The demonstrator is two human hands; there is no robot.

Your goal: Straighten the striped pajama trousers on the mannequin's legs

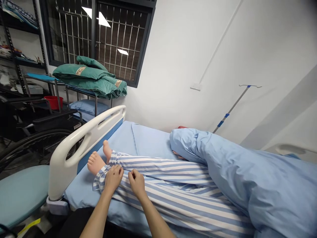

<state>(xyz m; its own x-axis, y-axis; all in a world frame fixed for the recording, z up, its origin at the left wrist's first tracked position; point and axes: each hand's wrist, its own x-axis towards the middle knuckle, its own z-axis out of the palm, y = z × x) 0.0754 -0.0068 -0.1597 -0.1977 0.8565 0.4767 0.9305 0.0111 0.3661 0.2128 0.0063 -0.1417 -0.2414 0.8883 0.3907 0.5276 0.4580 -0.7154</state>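
A figure lies on the bed in blue-and-white striped trousers (170, 188), with two bare feet (96, 162) pointing toward the footboard. My left hand (114, 177) is curled into a loose fist against the nearer trouser leg, just above the ankle. Beside it, a little farther up the same shin, my right hand (137, 183) is closed too, its thumb and forefinger making a small hollow. I see no object in either fist. A blue quilt (230, 168) covers the figure from about the thighs up. Part of a hand shows at the quilt's edge.
A cream footboard (81, 142) closes the bed's left end. Left of it are a wheelchair (37, 135), a teal seat (24, 188) and a red bucket (53, 102). Green folded bedding (90, 77) lies on a rack under the window. An IV pole (231, 109) stands behind the bed.
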